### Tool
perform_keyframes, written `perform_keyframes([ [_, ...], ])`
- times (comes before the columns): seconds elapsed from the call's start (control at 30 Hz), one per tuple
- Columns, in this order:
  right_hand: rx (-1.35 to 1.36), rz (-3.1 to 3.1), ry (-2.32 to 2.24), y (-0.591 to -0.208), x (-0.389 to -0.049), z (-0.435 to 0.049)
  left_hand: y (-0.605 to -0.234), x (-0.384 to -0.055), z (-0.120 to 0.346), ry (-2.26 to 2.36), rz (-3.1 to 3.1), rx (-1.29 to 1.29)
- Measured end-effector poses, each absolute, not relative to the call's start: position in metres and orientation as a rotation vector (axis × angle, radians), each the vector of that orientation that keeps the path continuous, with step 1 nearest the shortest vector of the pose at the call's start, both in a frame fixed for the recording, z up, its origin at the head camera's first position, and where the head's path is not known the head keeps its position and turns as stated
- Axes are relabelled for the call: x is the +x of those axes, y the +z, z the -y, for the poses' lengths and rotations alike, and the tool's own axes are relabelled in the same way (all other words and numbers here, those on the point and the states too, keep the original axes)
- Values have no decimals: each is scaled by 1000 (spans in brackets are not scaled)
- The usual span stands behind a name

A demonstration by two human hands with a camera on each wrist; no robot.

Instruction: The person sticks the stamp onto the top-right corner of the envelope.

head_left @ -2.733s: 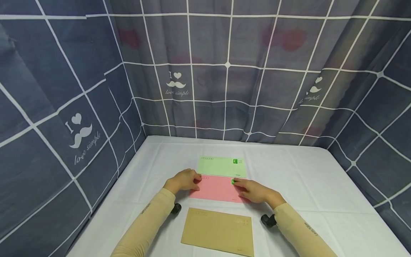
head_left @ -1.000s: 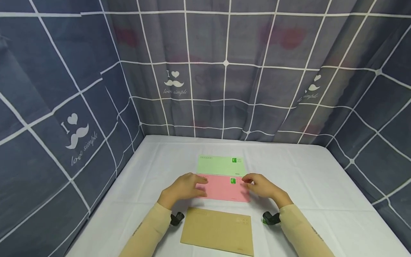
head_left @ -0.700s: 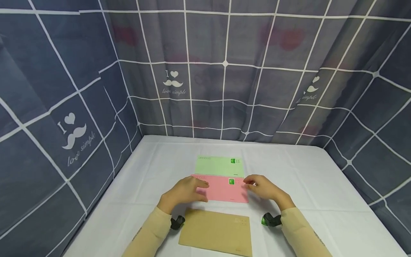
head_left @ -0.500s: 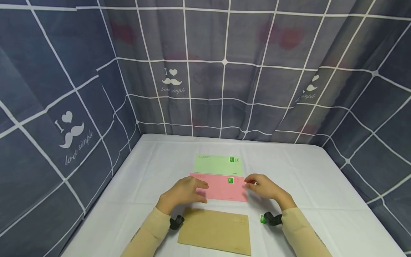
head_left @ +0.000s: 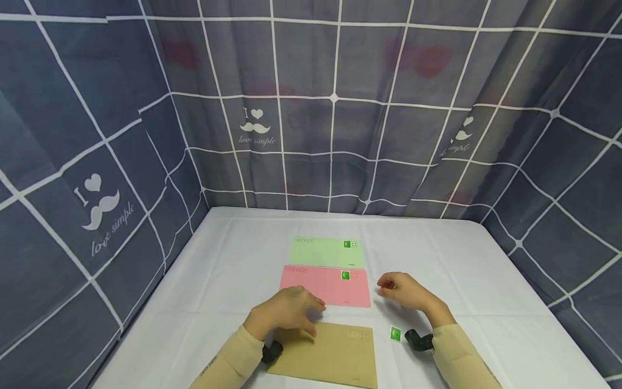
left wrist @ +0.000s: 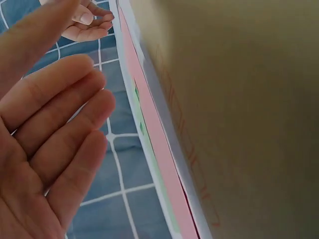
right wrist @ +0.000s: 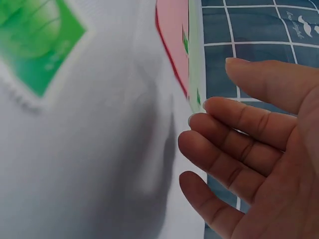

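Note:
My left hand [head_left: 286, 310] hovers over the upper left part of a brown envelope [head_left: 335, 354], fingers relaxed and holding nothing. In the left wrist view its fingers [left wrist: 75, 109] stand apart from the paper. My right hand [head_left: 405, 292] hangs above the white cloth, right of a pink envelope [head_left: 325, 286], with nothing in its loosely bent fingers. Close to the right wrist a loose green stamp [head_left: 396, 334] lies on the cloth; it fills a corner of the right wrist view. Behind the pink envelope lies a light green envelope [head_left: 320, 253]. Both of these bear a green stamp at upper right.
A white cloth [head_left: 233, 254] covers the table. Dark grey curtains [head_left: 311, 124] with white grid lines surround it at the back and sides. A black wrist camera [head_left: 419, 340] sits on the right wrist, another [head_left: 272, 352] on the left.
My right hand has left the pink envelope's stamp and moved right. My left hand has drawn back from the pink envelope to above the brown one. The loose stamp has come into view.

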State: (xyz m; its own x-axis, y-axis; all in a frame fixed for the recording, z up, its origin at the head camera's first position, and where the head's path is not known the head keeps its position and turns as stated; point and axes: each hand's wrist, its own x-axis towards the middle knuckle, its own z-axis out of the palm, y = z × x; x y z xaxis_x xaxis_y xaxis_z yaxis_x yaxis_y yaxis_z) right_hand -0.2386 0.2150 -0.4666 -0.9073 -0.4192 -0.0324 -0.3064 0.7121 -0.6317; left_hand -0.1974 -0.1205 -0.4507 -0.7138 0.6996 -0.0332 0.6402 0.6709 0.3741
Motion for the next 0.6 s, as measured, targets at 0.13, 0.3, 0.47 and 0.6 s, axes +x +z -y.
perform_keyframes([
  [0.13, -576, -2734, -974, -470, -236, -220, -452, -192, 116, 450, -2696, 1139],
  [0.3, -580, -2716, -1004, -472, -232, -221, -456, -187, 110, 388, -2676, 1173],
  [0.47, -578, -2711, -1011, -474, -231, -222, -459, -181, 108, 259, -2665, 1197],
  [0.6, -595, -2695, -1021, -475, -231, -222, -457, -177, 107, 152, -2663, 1174],
])
